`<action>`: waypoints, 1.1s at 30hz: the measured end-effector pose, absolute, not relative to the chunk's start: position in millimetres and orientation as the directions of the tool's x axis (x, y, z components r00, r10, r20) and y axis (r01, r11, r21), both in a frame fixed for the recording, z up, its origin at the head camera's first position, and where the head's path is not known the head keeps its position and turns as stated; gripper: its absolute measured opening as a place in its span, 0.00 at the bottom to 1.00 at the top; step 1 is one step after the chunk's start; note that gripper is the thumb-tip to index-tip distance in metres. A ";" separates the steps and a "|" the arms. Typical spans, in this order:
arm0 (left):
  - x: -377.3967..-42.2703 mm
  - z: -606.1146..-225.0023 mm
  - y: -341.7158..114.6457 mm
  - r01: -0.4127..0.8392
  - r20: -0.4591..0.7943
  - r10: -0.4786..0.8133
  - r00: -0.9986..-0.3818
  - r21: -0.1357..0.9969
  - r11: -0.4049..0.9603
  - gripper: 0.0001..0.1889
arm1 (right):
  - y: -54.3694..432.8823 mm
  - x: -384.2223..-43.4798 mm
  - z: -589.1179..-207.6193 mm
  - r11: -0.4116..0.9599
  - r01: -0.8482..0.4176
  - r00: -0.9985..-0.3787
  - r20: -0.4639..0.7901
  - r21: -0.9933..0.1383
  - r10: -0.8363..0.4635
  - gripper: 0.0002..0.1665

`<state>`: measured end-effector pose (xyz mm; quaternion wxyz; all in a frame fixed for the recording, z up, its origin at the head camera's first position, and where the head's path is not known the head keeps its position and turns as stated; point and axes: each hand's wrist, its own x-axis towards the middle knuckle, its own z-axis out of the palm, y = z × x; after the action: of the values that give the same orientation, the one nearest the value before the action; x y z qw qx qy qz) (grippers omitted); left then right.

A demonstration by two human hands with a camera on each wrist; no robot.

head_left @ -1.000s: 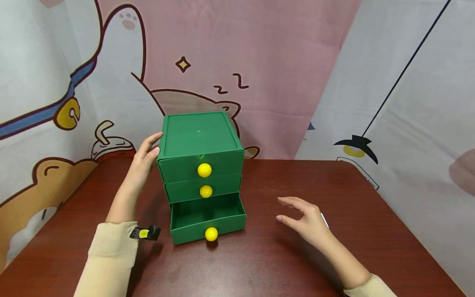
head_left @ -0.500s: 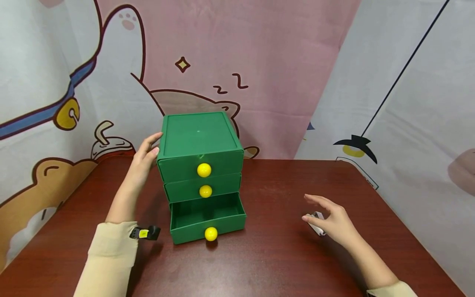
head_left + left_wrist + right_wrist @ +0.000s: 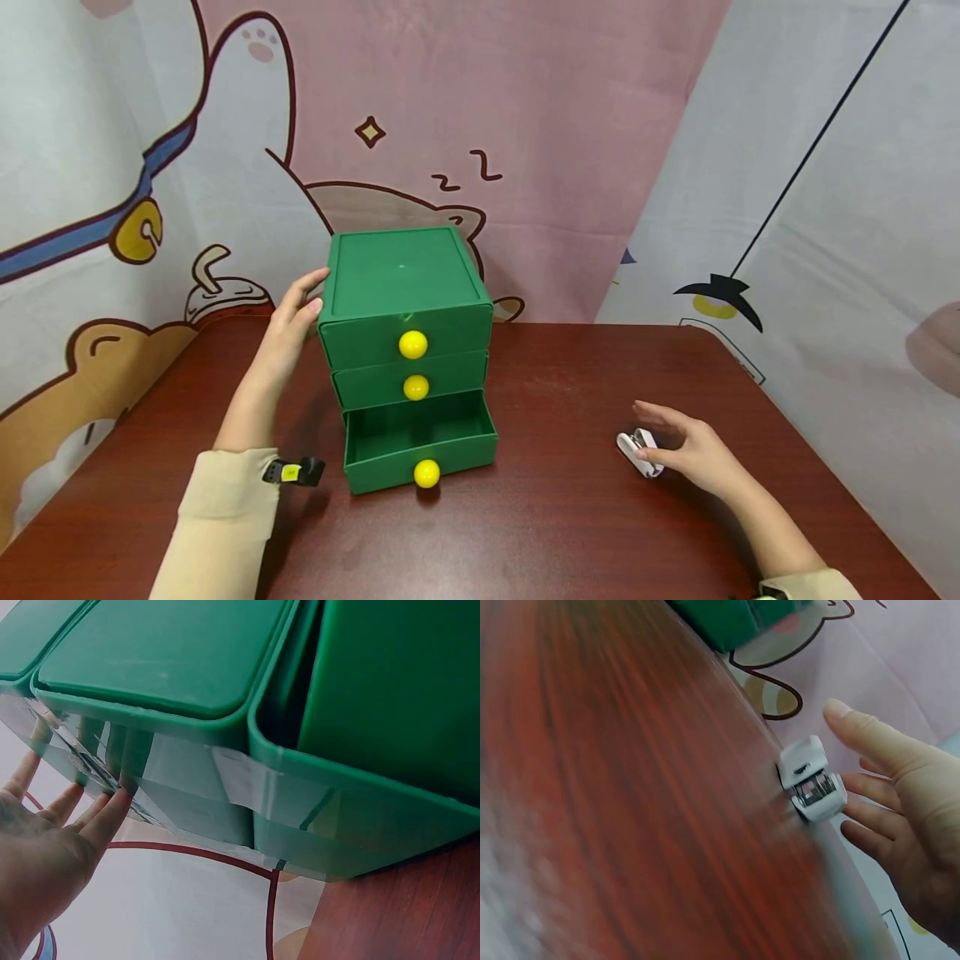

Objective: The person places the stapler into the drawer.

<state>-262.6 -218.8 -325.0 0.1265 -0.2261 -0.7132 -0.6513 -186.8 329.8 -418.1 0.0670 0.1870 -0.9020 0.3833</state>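
Note:
A green three-drawer box [image 3: 405, 275] with yellow ball knobs stands left of centre, its bottom drawer [image 3: 420, 458] pulled out and bare inside. Against the box's left side rests my left hand [image 3: 288, 321]; in the left wrist view its spread fingertips touch the clear side panel [image 3: 187, 776]. On the table to the right lies a small white stapler [image 3: 639, 452] with metal parts showing between its two halves. My right hand [image 3: 697, 450] hovers around the stapler's right end, thumb and fingers apart. In the right wrist view the stapler [image 3: 811, 780] sits between the thumb and fingers, not gripped.
Both things stand on a dark red-brown wooden table [image 3: 540, 517]. Behind it hangs a printed cartoon curtain [image 3: 562, 150], which also runs along both sides. A black strap with a yellow tag [image 3: 291, 472] is at the left sleeve.
My right hand has moved rightward across the table to the stapler, which it partly hid before and now leaves in view. The left hand and the drawer box have stayed put.

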 end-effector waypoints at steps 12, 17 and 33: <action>-262.1 -324.7 -219.0 0.476 0.463 0.161 -0.872 0.878 0.054 0.26 | 343.9 -187.2 -424.0 0.620 -0.384 -0.908 0.159 -0.684 -0.387 0.43; -261.9 -324.3 -219.0 0.474 0.463 0.160 -0.872 0.880 0.037 0.26 | 344.6 -185.1 -423.9 0.654 -0.366 -0.913 0.121 -0.662 -0.389 0.46; -262.5 -323.6 -219.7 0.470 0.452 0.169 -0.876 0.878 0.086 0.27 | 342.1 -183.0 -423.8 0.671 -0.351 -0.926 0.136 -0.653 -0.353 0.45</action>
<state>-262.5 -219.7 -323.6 0.1178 -0.2196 -0.7275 -0.6393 -183.0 342.1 -423.8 -0.0010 0.1925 -0.9142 0.3567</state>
